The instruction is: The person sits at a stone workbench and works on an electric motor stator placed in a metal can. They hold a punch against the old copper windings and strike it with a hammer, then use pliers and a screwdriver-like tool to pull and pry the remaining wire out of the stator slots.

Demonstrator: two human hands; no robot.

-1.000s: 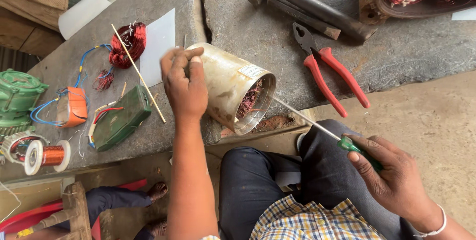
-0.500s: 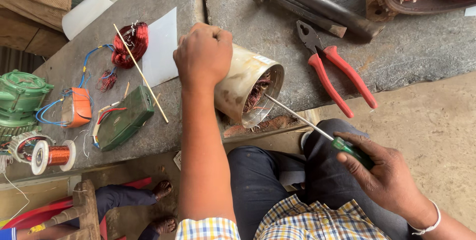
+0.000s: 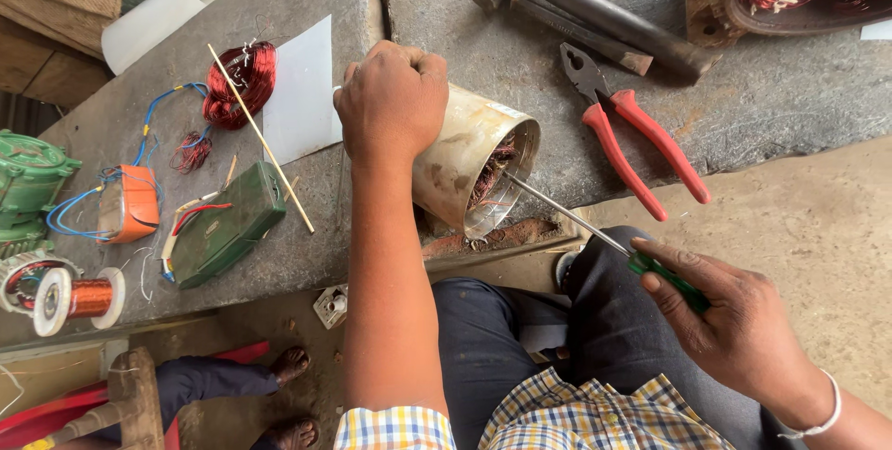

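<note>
Lying on its side at the front edge of the grey stone bench: a dull cylindrical metal motor casing (image 3: 465, 167) with copper windings inside, open mouth turned toward the right. Pressed down on top by the left hand (image 3: 392, 102), fingers curled over the far side. Poked into the mouth by the thin steel shaft of a green-handled screwdriver (image 3: 595, 232), handle wrapped tightly in the right hand (image 3: 734, 320) (low, over the knees). Just beyond, on the bench: red-handled pliers (image 3: 632, 134). To the left: a blank white paper sheet (image 3: 302, 92), a red coil of wire (image 3: 242, 78), a thin wooden stick (image 3: 260, 139), a dark green box (image 3: 228, 227), an orange capacitor (image 3: 130, 204), a spool of copper wire (image 3: 79, 297).
</note>
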